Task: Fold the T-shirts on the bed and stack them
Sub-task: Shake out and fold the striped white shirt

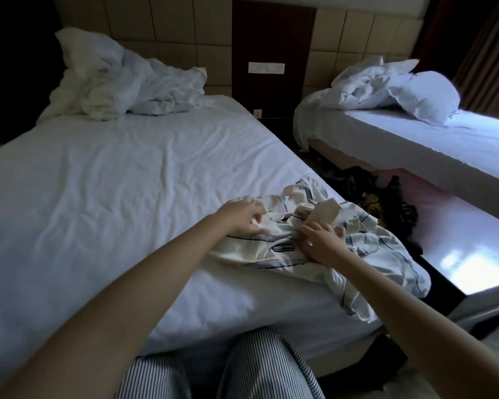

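Note:
A crumpled white T-shirt with thin dark stripes point(366, 254) lies in a heap at the near right corner of the bed point(113, 180), part of it hanging over the edge. My left hand point(241, 217) rests on the heap's left side, blurred, fingers curled into the cloth. My right hand point(321, 240) presses on the middle of the heap with fingers spread, beside a small dark label. Whether either hand pinches the fabric is hard to see.
A rumpled white duvet point(121, 79) is piled at the bed's head. A second bed point(444, 145) with a pillow point(427, 96) stands to the right. Dark clothes point(386, 203) lie on the floor between the beds. My striped trousers point(260, 367) touch the bed's foot.

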Demonstrator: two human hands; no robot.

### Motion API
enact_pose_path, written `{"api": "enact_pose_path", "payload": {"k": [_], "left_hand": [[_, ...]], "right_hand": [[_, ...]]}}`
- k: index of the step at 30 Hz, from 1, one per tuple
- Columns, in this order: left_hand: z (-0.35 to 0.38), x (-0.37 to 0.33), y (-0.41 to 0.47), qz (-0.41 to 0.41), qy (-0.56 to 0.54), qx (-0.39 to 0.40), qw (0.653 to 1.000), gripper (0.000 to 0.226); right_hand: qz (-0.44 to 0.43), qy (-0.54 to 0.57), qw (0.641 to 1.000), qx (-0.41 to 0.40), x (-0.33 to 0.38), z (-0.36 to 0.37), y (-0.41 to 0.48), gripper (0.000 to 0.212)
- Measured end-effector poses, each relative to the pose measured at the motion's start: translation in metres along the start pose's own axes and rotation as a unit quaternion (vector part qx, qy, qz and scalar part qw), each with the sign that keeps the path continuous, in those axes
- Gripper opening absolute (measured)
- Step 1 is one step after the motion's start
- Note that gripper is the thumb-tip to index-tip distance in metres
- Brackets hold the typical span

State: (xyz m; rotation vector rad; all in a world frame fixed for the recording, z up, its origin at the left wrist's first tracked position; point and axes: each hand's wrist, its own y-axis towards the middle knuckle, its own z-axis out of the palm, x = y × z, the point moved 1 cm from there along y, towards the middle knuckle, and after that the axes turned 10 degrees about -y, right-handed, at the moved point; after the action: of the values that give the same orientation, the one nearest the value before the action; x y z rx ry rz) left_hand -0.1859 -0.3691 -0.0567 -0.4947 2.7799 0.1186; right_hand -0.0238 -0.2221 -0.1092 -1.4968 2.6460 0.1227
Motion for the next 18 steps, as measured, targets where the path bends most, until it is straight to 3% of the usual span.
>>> {"api": "enact_pose_path", "payload": {"k": [3,6,7,9,10,11,13,15,17,18], "left_hand": [[-0.002,0.004,-0.007,0.025,-0.038,-0.026,0.999,0.030],[-0.010,-0.004,-0.014,0.055,-0.097,-0.002,0.994,0.025],[-0.015,-0.009,-0.017,0.072,-0.132,-0.001,0.989,0.022],[-0.025,-0.020,-0.024,0.099,-0.191,-0.007,0.977,0.015],[-0.028,-0.028,-0.028,0.112,-0.204,-0.004,0.973,0.013],[-0.030,-0.036,-0.033,0.131,-0.205,0.003,0.970,0.014],[-0.030,-0.052,-0.040,0.173,-0.193,0.032,0.965,0.015],[-0.028,-0.059,-0.049,0.190,-0.164,0.064,0.966,0.012],[-0.031,-0.057,-0.056,0.187,-0.059,0.072,0.978,0.016],[-0.034,-0.054,-0.058,0.162,0.023,0.074,0.984,0.021]], "right_hand": [[-0.003,-0.004,0.999,-0.036,-0.014,-0.001,-0.009,0.026],[-0.010,0.003,1.000,-0.027,-0.021,-0.010,-0.011,0.034],[0.002,0.016,0.999,-0.051,-0.021,-0.015,-0.013,0.037],[0.010,0.068,0.981,-0.181,-0.020,-0.031,-0.014,0.029],[-0.025,0.108,0.966,-0.233,-0.019,-0.038,-0.013,0.018],[-0.083,0.148,0.956,-0.240,-0.015,-0.048,-0.014,0.021],[-0.217,0.231,0.939,-0.138,-0.006,-0.060,-0.010,0.048],[-0.260,0.249,0.933,0.018,0.009,-0.065,-0.013,0.035],[-0.253,0.207,0.940,0.094,0.019,-0.057,-0.014,0.013],[-0.245,0.179,0.945,0.122,0.021,-0.056,-0.017,0.016]]}}
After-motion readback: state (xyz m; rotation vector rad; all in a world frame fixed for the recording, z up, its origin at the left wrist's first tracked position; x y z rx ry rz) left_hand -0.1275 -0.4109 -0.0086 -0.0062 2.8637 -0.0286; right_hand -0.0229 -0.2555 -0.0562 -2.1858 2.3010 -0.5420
